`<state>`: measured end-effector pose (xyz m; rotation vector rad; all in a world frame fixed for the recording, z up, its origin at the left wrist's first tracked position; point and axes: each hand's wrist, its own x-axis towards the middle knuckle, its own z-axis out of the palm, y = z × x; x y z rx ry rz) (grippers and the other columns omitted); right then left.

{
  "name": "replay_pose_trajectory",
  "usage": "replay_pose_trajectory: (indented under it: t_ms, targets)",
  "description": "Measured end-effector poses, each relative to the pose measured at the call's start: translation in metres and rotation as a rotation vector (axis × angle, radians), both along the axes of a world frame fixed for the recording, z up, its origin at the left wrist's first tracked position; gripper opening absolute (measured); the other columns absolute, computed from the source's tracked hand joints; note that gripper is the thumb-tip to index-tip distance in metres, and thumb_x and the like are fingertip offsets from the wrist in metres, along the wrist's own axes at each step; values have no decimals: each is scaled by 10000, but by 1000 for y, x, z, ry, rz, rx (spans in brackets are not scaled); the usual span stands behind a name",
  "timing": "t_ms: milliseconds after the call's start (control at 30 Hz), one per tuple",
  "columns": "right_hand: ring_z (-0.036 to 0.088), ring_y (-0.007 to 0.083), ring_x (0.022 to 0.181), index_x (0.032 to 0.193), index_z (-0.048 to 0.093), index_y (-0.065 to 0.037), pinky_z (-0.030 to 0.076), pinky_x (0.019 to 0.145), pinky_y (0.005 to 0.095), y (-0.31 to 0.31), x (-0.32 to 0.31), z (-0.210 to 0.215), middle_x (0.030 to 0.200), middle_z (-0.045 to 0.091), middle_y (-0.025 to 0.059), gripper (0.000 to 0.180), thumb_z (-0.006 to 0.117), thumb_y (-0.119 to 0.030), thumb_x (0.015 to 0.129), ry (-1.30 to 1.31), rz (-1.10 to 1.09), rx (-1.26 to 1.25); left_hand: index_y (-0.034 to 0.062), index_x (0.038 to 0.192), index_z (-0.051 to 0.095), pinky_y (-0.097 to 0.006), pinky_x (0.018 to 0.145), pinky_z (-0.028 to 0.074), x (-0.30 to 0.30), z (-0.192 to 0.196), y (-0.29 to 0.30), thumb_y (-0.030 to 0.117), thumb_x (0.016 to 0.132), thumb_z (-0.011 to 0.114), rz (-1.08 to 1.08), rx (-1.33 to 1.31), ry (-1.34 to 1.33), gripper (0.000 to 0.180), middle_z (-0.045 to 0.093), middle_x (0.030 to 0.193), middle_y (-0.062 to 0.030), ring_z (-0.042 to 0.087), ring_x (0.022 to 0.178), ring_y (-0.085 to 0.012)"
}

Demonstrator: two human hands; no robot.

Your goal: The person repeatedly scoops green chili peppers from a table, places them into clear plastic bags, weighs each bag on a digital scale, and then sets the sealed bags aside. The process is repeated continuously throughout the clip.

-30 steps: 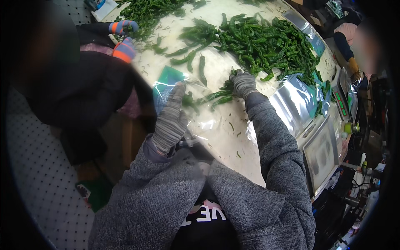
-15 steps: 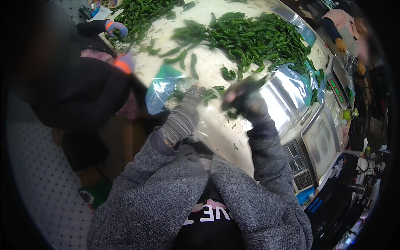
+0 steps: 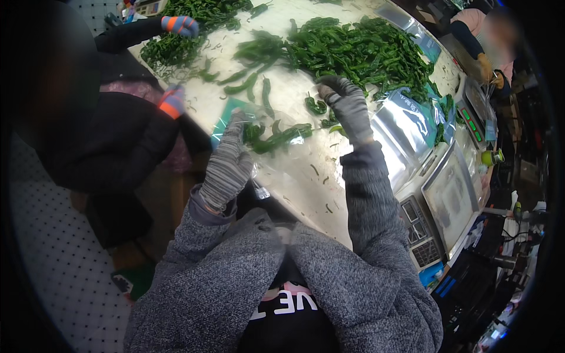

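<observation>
A clear plastic bag with a teal printed end (image 3: 221, 125) lies at the near left edge of the table. Several green chili peppers (image 3: 282, 139) are inside it. My left hand (image 3: 227, 167), in a grey striped glove, grips the side of the bag. My right hand (image 3: 348, 110), in a matching glove, hovers at the near side of a big heap of green chili peppers (image 3: 362, 56). Its fingers are bent and a little apart, and I see nothing in them. A curled pepper (image 3: 315, 105) lies just left of it. Loose peppers (image 3: 266, 97) lie beyond the bag.
A stack of printed clear bags (image 3: 406, 126) and a scale (image 3: 438, 203) stand at my right, with another scale (image 3: 474, 117) farther off. A co-worker's gloved hand (image 3: 180, 26) is over another pepper pile (image 3: 170, 53). A second co-worker (image 3: 485, 50) stands far right.
My right hand has moved up and away from the bag toward the heap. My left hand has shifted slightly left with the bag. The left co-worker's far hand has moved farther away.
</observation>
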<state>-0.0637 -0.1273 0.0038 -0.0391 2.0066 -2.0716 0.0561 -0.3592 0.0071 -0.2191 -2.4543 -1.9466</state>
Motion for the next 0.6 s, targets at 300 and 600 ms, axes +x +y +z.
replay_pose_trajectory:
  t_ms: [300,600]
  targets:
    - [359,330,1188,1228,404,-208,366,900,445,-4,-38,-125,1300,379,78,375,350,-191,857,296,342,1543,0,1311,248,-281,920,352,7,3,4,-94,702,485,20,-31,34,661,384,1238,-150,410,1105,-208]
    - [547,109,520,992,532,-1,441,440,211,33,-15,-76,733,596,74,238,578,-99,780,-24,-73,-145,7,1295,278,-309,918,380,1,7,4,-81,687,554,-33,-106,48,674,389,1251,-175,431,1113,-249]
